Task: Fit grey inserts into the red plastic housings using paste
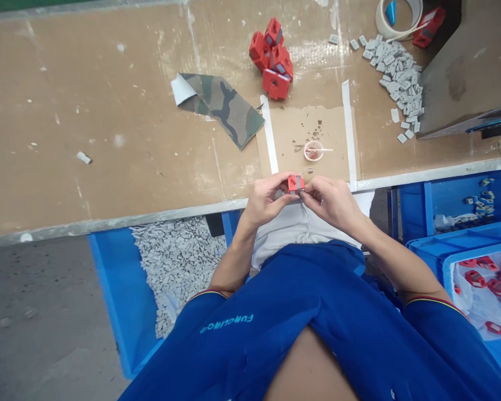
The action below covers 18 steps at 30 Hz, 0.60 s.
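Both of my hands meet at the near edge of the brown worktable [108,139]. My left hand [267,197] pinches a small red plastic block [295,184] with a grey insert from the left. My right hand [331,200] has its fingers closed against the block's right side. Whether it also grips a small grey piece is hidden by the fingers. Just beyond the hands lies a cardboard patch [309,125] framed by two white tape strips, with a small white cup [314,151] and a thin stick on it.
A pile of red blocks [273,58] sits at the back. Several grey pieces [398,72] lie at the right, near a tape roll [396,16]. A camouflage cloth [223,106] lies left of centre. Blue bins hold grey pieces [175,267] and red parts [488,278].
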Tool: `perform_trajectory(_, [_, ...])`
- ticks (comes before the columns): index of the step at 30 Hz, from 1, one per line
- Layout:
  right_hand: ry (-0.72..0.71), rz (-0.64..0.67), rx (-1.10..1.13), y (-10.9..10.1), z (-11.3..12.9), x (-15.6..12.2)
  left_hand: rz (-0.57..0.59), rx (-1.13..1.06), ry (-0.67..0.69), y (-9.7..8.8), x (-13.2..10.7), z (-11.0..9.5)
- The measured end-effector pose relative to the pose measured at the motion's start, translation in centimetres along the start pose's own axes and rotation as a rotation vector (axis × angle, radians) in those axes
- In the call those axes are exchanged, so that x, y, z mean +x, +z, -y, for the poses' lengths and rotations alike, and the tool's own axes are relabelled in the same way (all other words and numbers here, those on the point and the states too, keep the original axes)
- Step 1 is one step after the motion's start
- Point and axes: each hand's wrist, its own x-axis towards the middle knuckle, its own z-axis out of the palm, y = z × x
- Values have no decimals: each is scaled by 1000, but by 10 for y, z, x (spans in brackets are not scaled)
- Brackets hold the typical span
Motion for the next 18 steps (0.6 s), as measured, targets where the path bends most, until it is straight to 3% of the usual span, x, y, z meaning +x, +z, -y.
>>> perform_trajectory(10, [-42, -147, 29, 7, 12, -7, 44, -157, -60, 1, 1, -5])
perform_trajectory(18, [-29, -135, 33, 13, 13, -1, -50, -158, -54, 3, -2, -1])
